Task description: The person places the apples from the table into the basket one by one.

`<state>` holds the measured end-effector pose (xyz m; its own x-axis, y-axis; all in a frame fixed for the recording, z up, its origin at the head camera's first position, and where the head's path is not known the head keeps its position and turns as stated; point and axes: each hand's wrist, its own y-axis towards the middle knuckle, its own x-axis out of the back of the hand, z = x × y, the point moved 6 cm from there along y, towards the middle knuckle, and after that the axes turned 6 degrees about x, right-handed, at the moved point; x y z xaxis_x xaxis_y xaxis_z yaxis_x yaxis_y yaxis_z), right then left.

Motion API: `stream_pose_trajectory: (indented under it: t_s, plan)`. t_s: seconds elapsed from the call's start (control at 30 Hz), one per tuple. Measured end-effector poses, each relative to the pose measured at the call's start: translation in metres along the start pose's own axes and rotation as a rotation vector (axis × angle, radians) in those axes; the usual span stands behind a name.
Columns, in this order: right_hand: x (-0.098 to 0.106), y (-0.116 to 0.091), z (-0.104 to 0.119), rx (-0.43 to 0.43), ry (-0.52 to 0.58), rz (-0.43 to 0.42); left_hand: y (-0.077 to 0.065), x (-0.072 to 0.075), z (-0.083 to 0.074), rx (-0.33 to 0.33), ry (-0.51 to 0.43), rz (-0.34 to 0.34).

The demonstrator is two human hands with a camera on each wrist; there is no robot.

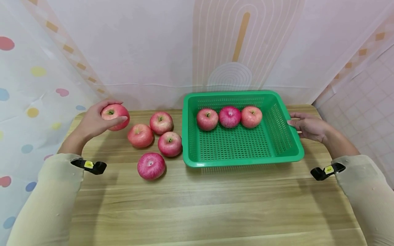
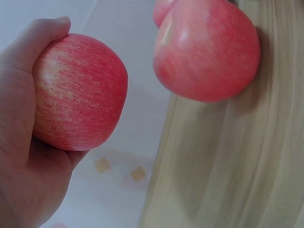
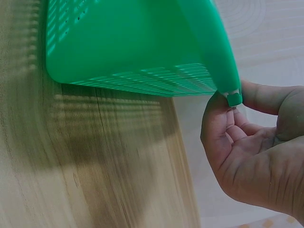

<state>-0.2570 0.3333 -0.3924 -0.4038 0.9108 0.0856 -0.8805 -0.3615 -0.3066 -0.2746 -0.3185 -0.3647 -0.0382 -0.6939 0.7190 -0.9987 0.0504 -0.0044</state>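
Observation:
My left hand (image 1: 96, 120) grips a red apple (image 1: 118, 114) by its sides, thumb in front, over the table's back left corner. The left wrist view shows this apple (image 2: 83, 92) between thumb and fingers. At the far right, my right hand (image 1: 312, 127) pinches the rim of a green plastic basket (image 1: 243, 160); in the right wrist view, thumb and curled fingers (image 3: 216, 126) close on the rim's edge. Inside the basket, along its back, lie three apples, among them a darker one (image 1: 230, 117) in the middle.
Several loose apples lie on the wooden table (image 1: 197, 205) left of the basket, with a dark pink one (image 1: 151, 166) nearest the front. One apple (image 1: 170, 144) sits right beside the basket's left wall. A patterned cloth (image 1: 147, 44) hangs behind the table.

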Motion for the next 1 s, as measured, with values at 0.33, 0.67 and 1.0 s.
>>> stream_pose_trajectory:
  t_s: [0.33,0.67,1.0]
  plan:
    - [0.0,0.0,0.0,0.005,0.005,0.0,-0.006,-0.003,-0.028,-0.031,0.002,0.037]
    - [0.0,0.0,-0.001,0.007,0.008,0.004,-0.009,-0.006,-0.056,-0.098,-0.041,0.083]
    - [0.0,-0.001,0.0,0.007,0.004,0.003,-0.012,-0.01,-0.08,-0.139,-0.046,0.12]
